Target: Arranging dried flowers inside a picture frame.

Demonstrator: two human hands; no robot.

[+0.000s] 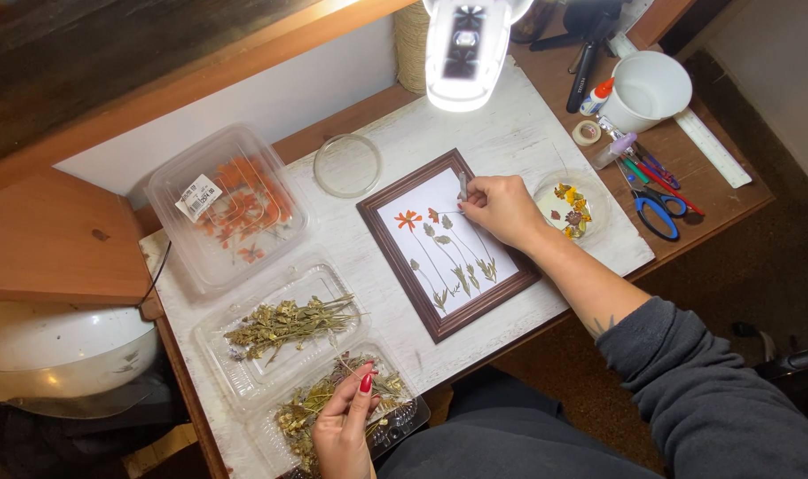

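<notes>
Three clear trays [244,359]; left hand [346,430] pinching dried sprigs [333,395], right hand [503,208] gripping tweezers [462,184]

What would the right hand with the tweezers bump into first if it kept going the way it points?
Probably the orange pressed flower on the white sheet in the brown frame; the right hand and its tweezers point left across it, though height is unclear.

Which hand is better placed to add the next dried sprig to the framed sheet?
Left, probably. The left hand already pinches stems in the near tray of dried plants, while the right hand is busy holding tweezers over the framed sheet. Whether its grip has closed on one sprig is unclear.
</notes>
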